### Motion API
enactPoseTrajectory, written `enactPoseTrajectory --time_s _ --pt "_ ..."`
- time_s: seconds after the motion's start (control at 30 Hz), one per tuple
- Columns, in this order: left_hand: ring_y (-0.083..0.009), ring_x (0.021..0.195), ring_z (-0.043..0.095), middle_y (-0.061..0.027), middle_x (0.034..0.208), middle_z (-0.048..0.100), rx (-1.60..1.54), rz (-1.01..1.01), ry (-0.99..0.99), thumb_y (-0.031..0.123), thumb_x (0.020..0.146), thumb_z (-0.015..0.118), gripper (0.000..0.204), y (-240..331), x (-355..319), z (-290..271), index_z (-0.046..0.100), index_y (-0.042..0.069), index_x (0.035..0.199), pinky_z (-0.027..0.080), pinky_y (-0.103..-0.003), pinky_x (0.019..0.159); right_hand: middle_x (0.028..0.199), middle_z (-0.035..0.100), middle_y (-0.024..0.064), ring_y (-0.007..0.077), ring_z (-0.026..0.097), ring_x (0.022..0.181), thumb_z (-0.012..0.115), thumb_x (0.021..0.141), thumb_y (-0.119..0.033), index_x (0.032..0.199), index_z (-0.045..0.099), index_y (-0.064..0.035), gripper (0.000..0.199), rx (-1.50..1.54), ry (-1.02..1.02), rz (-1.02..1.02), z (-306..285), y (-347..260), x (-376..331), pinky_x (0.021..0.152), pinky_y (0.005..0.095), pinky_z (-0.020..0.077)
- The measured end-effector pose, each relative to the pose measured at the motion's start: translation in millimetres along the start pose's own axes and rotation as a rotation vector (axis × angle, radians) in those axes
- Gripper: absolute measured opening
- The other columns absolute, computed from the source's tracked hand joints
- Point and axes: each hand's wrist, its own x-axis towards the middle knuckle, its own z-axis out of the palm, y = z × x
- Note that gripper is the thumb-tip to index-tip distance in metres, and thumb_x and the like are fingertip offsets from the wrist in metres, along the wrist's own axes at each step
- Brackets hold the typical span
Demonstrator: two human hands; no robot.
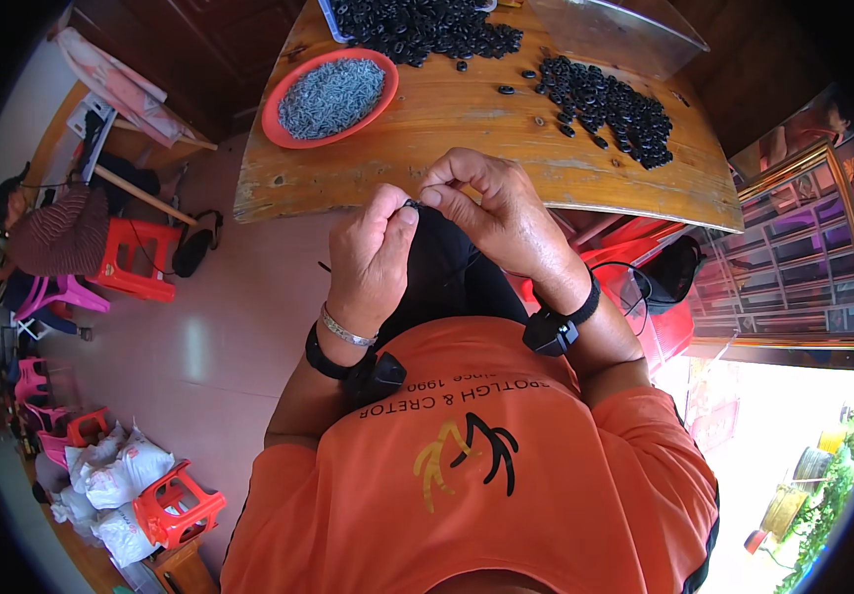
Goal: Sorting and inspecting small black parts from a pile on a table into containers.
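Observation:
My left hand (372, 252) and my right hand (486, 203) meet over my lap, just short of the wooden table's (476, 139) near edge. Thumb and forefinger of the left are pinched on a small black piece (411, 204). The right hand's fingertips are pinched together right beside it; whatever they hold is too small and covered to make out. Beyond the hands, an orange-red plate (387, 91) is heaped with small grey metal pieces, perhaps screws. Small black oval rings lie in a loose pile (610, 109) to the right and a larger heap (412, 28) at the back.
A clear plastic box (625, 35) stands at the table's far right. Red stools (140, 259) and pink ones are on the floor to the left. White sacks (120, 475) sit at the lower left beside another red stool (178, 505). A framed panel (793, 262) leans at the right.

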Motion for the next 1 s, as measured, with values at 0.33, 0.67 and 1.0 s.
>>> enactPoseTrajectory --time_s 0.33,0.67,1.0 --pt "-0.0192 0.049 0.046 -0.0087 0.057 0.048 0.016 0.021 -0.007 0.010 0.088 0.049 0.012 -3.7 1.1 -0.2 0.051 0.001 0.081 0.037 -0.031 0.050 0.078 0.063 0.0086 0.0203 0.063 0.073 0.063 0.084 -0.011 0.086 0.060 -0.0008 0.011 -0.041 -0.018 -0.026 1.3 7.8 0.2 0.066 0.0294 0.0491" --pt "-0.0206 0.050 0.046 -0.0097 0.056 0.047 0.030 0.007 -0.018 0.011 0.088 0.050 0.012 -3.8 0.3 -0.5 0.052 0.001 0.081 0.037 -0.031 0.050 0.078 0.063 0.0085 0.0197 0.062 0.073 0.063 0.084 -0.010 0.086 0.060 -0.0009 0.010 -0.037 -0.006 -0.020 1.6 8.1 -0.6 0.066 0.0291 0.0492" --pt "-0.0252 0.051 0.046 -0.0127 0.058 0.045 0.033 -0.020 -0.025 0.013 0.088 0.051 0.014 -6.7 -1.3 1.2 0.049 0.001 0.080 0.037 -0.034 0.050 0.076 0.062 0.0089 0.0202 0.062 0.070 0.064 0.084 -0.010 0.085 0.058 -0.0015 0.010 -0.118 0.017 -0.085 7.2 13.8 -3.5 0.064 0.0302 0.0490"
